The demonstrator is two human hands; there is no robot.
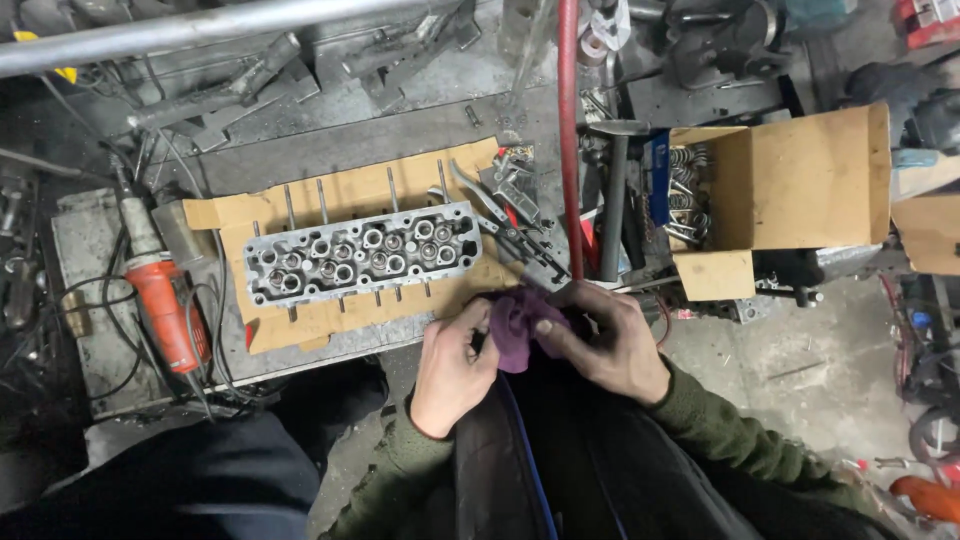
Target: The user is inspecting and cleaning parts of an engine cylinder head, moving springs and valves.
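Both hands grip a soft, crumpled purple rag (520,325): left hand (455,365) clenched around its edge, right hand (605,345) pinching it. At ten o'clock, a ribbed grey cast-metal cylinder head (362,252) lies on flat brown cardboard (300,325).

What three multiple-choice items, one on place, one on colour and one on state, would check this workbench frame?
1. Where does the cylinder head lie?
A. On a sheet of cardboard
B. Inside the open cardboard box
C. On the floor

2. What colour is the rag between the hands?
A. White
B. Purple
C. Yellow

3. What is the left hand doing?
A. Resting flat on the bench
B. Holding the orange power tool
C. Gripping the rag together with the right hand

Answers: 1 A, the head sits on the flat brown sheet. 2 B, the cloth is plainly purple. 3 C, both hands close on the rag.
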